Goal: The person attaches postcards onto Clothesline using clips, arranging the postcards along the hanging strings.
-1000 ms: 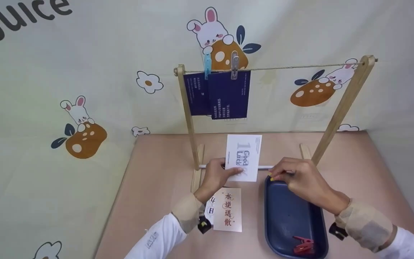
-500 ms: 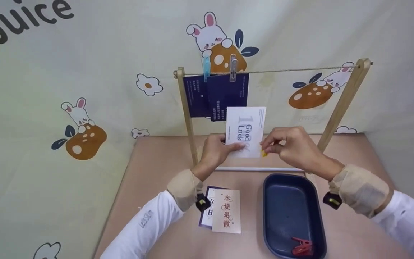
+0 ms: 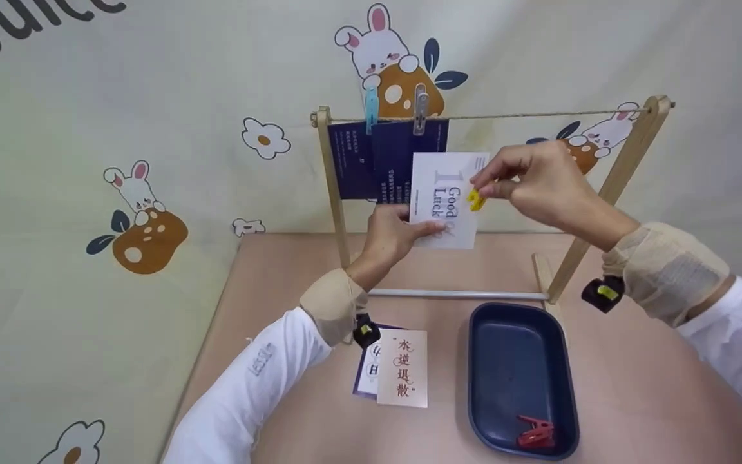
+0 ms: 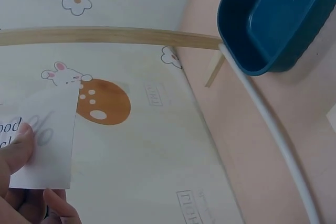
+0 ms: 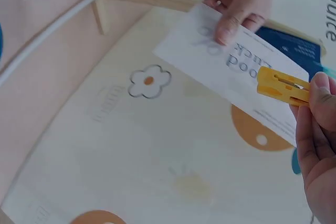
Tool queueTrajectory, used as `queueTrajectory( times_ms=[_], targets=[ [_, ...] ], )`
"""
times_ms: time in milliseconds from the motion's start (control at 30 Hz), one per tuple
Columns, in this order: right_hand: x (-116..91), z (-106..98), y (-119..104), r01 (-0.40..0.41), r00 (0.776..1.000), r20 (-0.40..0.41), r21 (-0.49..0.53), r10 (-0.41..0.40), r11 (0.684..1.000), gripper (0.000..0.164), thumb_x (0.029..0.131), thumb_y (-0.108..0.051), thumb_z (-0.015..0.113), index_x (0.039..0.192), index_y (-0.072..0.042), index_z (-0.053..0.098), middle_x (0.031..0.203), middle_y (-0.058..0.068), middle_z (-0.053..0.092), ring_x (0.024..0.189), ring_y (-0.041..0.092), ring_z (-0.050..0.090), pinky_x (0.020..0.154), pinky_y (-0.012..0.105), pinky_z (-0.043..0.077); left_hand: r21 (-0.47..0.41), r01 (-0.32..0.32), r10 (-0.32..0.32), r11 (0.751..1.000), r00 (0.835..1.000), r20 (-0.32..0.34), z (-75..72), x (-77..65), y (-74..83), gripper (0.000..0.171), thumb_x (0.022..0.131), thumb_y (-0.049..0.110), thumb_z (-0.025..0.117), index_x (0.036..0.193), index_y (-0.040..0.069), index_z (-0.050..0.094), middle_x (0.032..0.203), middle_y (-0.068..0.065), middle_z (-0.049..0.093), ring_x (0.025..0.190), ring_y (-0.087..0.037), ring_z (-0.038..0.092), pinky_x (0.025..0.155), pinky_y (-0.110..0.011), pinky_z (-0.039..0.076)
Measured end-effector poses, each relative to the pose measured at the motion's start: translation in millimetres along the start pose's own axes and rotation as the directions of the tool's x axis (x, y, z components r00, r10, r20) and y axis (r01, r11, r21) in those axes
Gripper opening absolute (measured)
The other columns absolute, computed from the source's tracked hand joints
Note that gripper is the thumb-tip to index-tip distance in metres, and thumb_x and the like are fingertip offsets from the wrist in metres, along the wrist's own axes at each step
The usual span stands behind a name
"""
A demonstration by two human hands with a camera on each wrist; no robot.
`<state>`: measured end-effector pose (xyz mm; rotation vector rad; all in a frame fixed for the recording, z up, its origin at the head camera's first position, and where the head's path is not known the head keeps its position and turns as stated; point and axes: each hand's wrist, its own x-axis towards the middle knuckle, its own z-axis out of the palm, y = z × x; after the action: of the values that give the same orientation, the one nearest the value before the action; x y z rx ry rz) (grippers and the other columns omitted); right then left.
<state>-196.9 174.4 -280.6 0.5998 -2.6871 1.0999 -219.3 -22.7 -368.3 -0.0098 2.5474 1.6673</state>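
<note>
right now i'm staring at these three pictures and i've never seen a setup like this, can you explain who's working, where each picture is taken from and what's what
There is no machine, just a person working bare-handed. The head view looks forward and down from the person's head; the two wrist views look out from each wrist.

The left hand holds a white "Good Luck" card. Close to it, the right hand pinches a yellow clothespin.

Beyond stands a wooden frame with a string across its top. Two dark blue cards hang there, with a light blue clothespin and a grey clothespin.

On the pinkish table sit a dark blue tray containing red plastic clothespin parts, perhaps more than one clothespin, and some overlapping cards.
</note>
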Motion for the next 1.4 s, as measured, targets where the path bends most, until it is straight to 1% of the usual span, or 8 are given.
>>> queueTrajectory(
  times_ms=[133,267,467,700,867,967,1200,1400],
  targets=[
    [12.2,-16.6,-10.2,-0.044,0.999,-0.023,0.027,0.044,0.999,0.006,0.08,-0.008,0.07,0.084,-0.012,0.071,0.088,0.0,0.07,0.077,0.011,0.063,0.064,0.014,0.05,-0.033,-0.003,0.004,0.999,1.0,0.009,1.2,2.8,12.5,0.033,0.066,0.023,0.081,0.095,0.009,0.072,0.09,-0.004,0.072,0.071,-0.009,0.063,0.061,-0.019,0.047],
    [22.1,-29.1,-17.8,-0.022,0.999,-0.049,0.026,0.023,0.999,0.007,0.083,-0.01,0.066,0.089,-0.011,0.071,0.091,0.001,0.069,0.078,0.013,0.062,0.067,0.012,0.048,-0.055,-0.018,0.018,0.998,1.0,0.012,3.4,3.8,21.9,0.033,0.066,0.023,0.081,0.095,0.009,0.072,0.089,-0.003,0.073,0.069,-0.008,0.061,0.06,-0.019,0.046],
    [35.6,-41.6,-26.9,-0.027,0.997,-0.067,0.052,0.03,0.998,0.013,0.086,-0.013,0.062,0.096,-0.009,0.069,0.097,0.001,0.068,0.084,0.013,0.063,0.073,0.01,0.048,-0.047,-0.005,0.006,0.999,1.0,0.011,4.3,5.9,29.9,0.033,0.066,0.025,0.081,0.095,0.011,0.073,0.089,-0.001,0.073,0.068,-0.006,0.059,0.059,-0.017,0.045],
    [49.7,-55.2,-32.8,-0.044,0.993,-0.111,0.051,0.05,0.998,0.017,0.087,-0.014,0.06,0.1,-0.008,0.068,0.101,0.0,0.066,0.089,0.007,0.062,0.083,0.011,0.047,-0.091,-0.007,0.01,0.996,0.999,0.031,5.3,9.4,36.6,0.033,0.066,0.025,0.081,0.095,0.01,0.072,0.089,-0.001,0.073,0.069,-0.007,0.061,0.059,-0.016,0.046],
    [57.3,-57.8,-33.6,-0.056,0.99,-0.126,0.03,0.059,0.998,0.017,0.087,-0.016,0.059,0.099,-0.01,0.069,0.104,-0.002,0.067,0.095,0.007,0.063,0.088,0.014,0.046,-0.096,-0.003,0.006,0.995,1.0,0.028,6.0,11.1,38.2,0.033,0.066,0.026,0.081,0.094,0.011,0.072,0.089,0.0,0.073,0.068,-0.007,0.06,0.058,-0.016,0.044],
    [59.8,-57.6,-32.2,-0.074,0.992,-0.105,0.019,0.075,0.997,0.018,0.087,-0.017,0.059,0.101,-0.01,0.069,0.103,-0.002,0.066,0.094,0.006,0.061,0.087,0.013,0.046,-0.093,-0.004,0.005,0.996,1.0,0.014,6.9,11.5,39.7,0.032,0.066,0.026,0.081,0.093,0.01,0.073,0.088,0.0,0.073,0.066,-0.006,0.059,0.056,-0.016,0.043],
    [56.7,-63.8,-26.8,-0.143,0.986,-0.086,-0.007,0.141,0.99,0.021,0.089,-0.019,0.056,0.106,-0.011,0.066,0.105,-0.001,0.063,0.092,0.007,0.058,0.089,0.013,0.045,-0.109,-0.01,0.014,0.994,0.999,0.044,14.1,13.5,46.5,0.032,0.066,0.027,0.08,0.092,0.01,0.073,0.086,0.0,0.072,0.065,-0.006,0.057,0.055,-0.017,0.042],
    [53.7,-59.4,-24.5,-0.136,0.987,-0.093,-0.008,0.134,0.991,0.018,0.088,-0.016,0.057,0.102,-0.011,0.068,0.101,-0.002,0.064,0.086,0.008,0.058,0.079,0.01,0.046,-0.101,0.007,-0.001,0.995,0.998,0.06,15.4,11.6,39.0,0.031,0.066,0.027,0.08,0.092,0.011,0.073,0.086,0.0,0.073,0.065,-0.006,0.059,0.055,-0.017,0.043]
  ],
)
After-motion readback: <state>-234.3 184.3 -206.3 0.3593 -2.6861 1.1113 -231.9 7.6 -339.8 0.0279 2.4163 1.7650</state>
